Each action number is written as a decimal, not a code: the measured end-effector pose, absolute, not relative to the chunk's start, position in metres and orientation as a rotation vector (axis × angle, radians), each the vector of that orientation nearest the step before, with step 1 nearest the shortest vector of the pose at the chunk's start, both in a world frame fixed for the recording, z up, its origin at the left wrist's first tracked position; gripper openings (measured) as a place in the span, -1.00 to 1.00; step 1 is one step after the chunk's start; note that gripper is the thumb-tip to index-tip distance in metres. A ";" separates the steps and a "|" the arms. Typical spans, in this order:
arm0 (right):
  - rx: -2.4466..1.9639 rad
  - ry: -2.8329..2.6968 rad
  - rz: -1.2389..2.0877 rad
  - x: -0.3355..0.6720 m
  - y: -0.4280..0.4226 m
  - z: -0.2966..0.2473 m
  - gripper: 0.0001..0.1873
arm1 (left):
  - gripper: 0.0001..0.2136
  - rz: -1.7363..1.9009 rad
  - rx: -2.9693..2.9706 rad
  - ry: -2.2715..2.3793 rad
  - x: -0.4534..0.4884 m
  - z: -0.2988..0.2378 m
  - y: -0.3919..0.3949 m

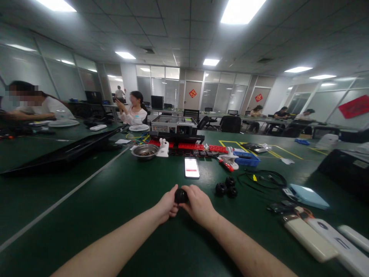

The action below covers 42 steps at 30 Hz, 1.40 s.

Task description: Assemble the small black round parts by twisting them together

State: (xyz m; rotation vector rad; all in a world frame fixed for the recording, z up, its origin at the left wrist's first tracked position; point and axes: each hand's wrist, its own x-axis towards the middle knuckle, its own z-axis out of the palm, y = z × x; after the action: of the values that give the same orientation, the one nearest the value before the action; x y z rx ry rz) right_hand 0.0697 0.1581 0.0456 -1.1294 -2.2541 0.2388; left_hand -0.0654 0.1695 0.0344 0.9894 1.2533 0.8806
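Both my hands meet over the green table (115, 215) around a small black round part (180, 196). My left hand (168, 204) is curled against its left side and my right hand (198, 204) is wrapped round its right side. Three more black round parts (226, 187) lie together on the table just right of my hands. A phone (191, 167) with a lit screen lies flat a little beyond them.
A metal bowl (144, 151), a white tool (163, 148) and red strips (198, 146) sit further back. A blue tray (245, 158), black cables (263, 177), a light-blue box (307, 195) and white power banks (311, 238) lie right. A dark monitor (63, 154) lies left. People sit at far desks.
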 end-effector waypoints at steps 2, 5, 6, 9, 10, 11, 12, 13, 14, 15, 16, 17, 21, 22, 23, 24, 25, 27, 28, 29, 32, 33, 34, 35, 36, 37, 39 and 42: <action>-1.106 -2.211 0.270 0.073 0.161 0.044 -0.52 | -0.56 0.859 0.967 1.244 -0.066 0.035 0.172; -1.212 -1.910 0.845 0.078 0.169 0.033 -0.48 | -0.58 0.979 1.066 1.259 -0.068 0.038 0.171; -1.238 -1.786 1.111 0.079 0.172 0.029 -0.46 | -0.61 1.038 1.194 1.280 -0.069 0.039 0.169; -1.224 -1.470 1.636 0.081 0.176 0.022 -0.39 | -0.68 1.087 1.723 1.357 -0.071 0.042 0.162; -1.216 -1.410 1.680 0.081 0.176 0.021 -0.41 | -0.69 1.040 1.851 1.376 -0.071 0.043 0.160; -1.214 -1.375 1.680 0.081 0.176 0.021 -0.43 | -0.69 0.982 1.935 1.393 -0.071 0.044 0.157; -1.213 -1.369 1.648 0.081 0.176 0.020 -0.45 | -0.68 0.926 1.983 1.406 -0.070 0.045 0.155; -1.208 -1.385 1.599 0.082 0.177 0.020 -0.46 | -0.67 0.884 2.009 1.411 -0.070 0.047 0.153; -1.195 -1.413 1.541 0.082 0.177 0.019 -0.46 | -0.67 0.862 2.022 1.409 -0.069 0.048 0.151; -1.178 -1.443 1.481 0.083 0.178 0.018 -0.47 | -0.66 0.858 2.023 1.405 -0.069 0.049 0.150; -1.160 -1.468 1.431 0.083 0.179 0.017 -0.49 | -0.65 0.873 2.011 1.401 -0.068 0.049 0.149; -1.143 -1.486 1.394 0.084 0.180 0.016 -0.51 | -0.65 0.902 1.987 1.397 -0.067 0.049 0.148; -1.077 -1.569 1.306 0.086 0.176 0.020 -0.68 | -0.63 1.077 1.743 1.347 -0.066 0.041 0.154; -1.057 -1.645 1.219 0.086 0.173 0.023 -0.75 | -0.61 1.089 1.620 1.339 -0.065 0.038 0.156; -1.038 -1.745 1.100 0.087 0.169 0.026 -0.76 | -0.58 1.069 1.480 1.337 -0.065 0.036 0.159; -1.023 -1.854 0.961 0.088 0.166 0.030 -0.70 | -0.55 1.025 1.340 1.337 -0.065 0.034 0.162; -1.013 -1.957 0.819 0.088 0.162 0.034 -0.63 | -0.52 0.967 1.220 1.332 -0.064 0.032 0.164; -1.018 -2.095 0.620 0.089 0.157 0.039 -0.59 | -0.46 0.859 1.093 1.301 -0.064 0.032 0.167; -1.025 -2.126 0.567 0.088 0.156 0.041 -0.58 | -0.45 0.835 1.084 1.272 -0.064 0.033 0.168; -1.031 -2.136 0.535 0.088 0.155 0.041 -0.57 | -0.44 0.835 1.101 1.238 -0.064 0.033 0.168; -1.041 -2.055 0.574 0.087 0.157 0.036 -0.44 | -0.55 0.918 1.181 1.142 -0.062 0.036 0.165; -1.050 -1.991 0.614 0.087 0.158 0.034 -0.40 | -0.59 0.946 1.196 1.128 -0.061 0.036 0.164; -1.072 -1.918 0.655 0.088 0.160 0.031 -0.41 | -0.62 0.967 1.213 1.132 -0.060 0.036 0.162; -1.101 -1.852 0.695 0.088 0.163 0.029 -0.48 | -0.64 0.984 1.243 1.146 -0.060 0.036 0.161; -1.135 -1.799 0.730 0.088 0.165 0.026 -0.61 | -0.65 1.001 1.292 1.165 -0.060 0.036 0.161; -1.171 -1.762 0.764 0.088 0.168 0.024 -0.70 | -0.66 1.020 1.357 1.185 -0.061 0.035 0.160; -1.233 -1.735 0.822 0.089 0.173 0.020 -0.59 | -0.66 1.065 1.500 1.207 -0.062 0.034 0.159; -1.290 -1.721 0.864 0.089 0.178 0.016 -0.50 | -0.63 1.073 1.611 1.209 -0.062 0.033 0.158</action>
State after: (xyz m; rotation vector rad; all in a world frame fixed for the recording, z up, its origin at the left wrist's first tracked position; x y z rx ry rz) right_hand 0.0887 0.1784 0.0161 -1.2896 -1.7208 0.8637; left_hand -0.0618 0.1583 0.0332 1.6106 1.2087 1.0733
